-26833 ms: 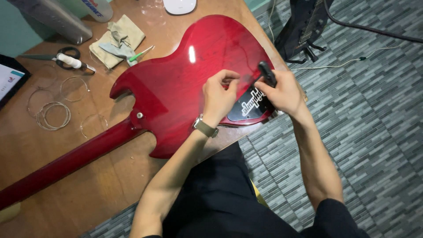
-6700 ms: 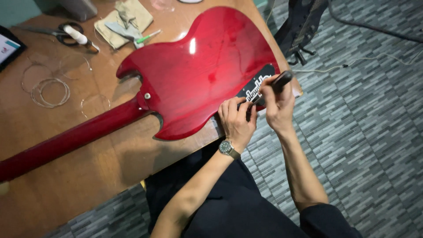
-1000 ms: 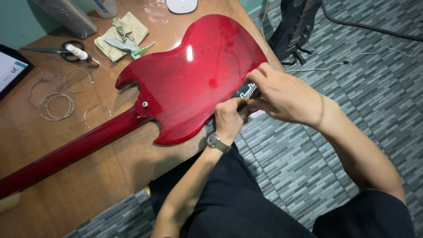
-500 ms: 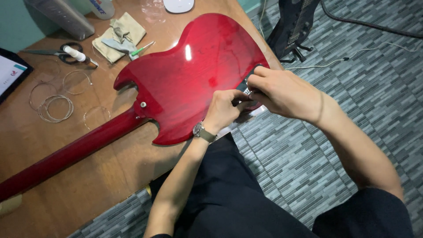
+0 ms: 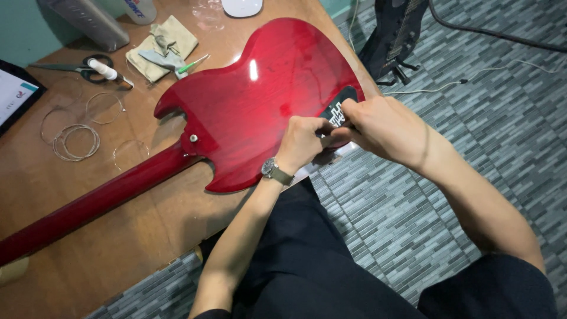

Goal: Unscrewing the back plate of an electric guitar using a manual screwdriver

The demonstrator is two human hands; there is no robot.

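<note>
A glossy red electric guitar (image 5: 260, 106) lies face down on the wooden table (image 5: 118, 236), its neck (image 5: 88, 207) running to the lower left. A black cover plate (image 5: 336, 109) sits on its back near the table's right edge. My left hand (image 5: 307, 139), with a wristwatch, is curled at the plate's lower end, fingertips pinching a short pale shaft. My right hand (image 5: 384, 127) is closed in a fist right beside it, over the plate's edge, on a screwdriver that is almost fully hidden. The two hands touch.
Scissors (image 5: 97, 66), a tan cloth with small tools (image 5: 162, 47), loose coiled strings (image 5: 77, 142) and a tablet (image 5: 15, 94) lie on the left of the table. A dark guitar (image 5: 396, 35) and cables (image 5: 472, 77) stand on the grey tiled floor to the right.
Over the last second both hands stayed at the cover plate; my left wrist turned slightly and the hands closed together. Earlier the black screwdriver showed in my right hand.
</note>
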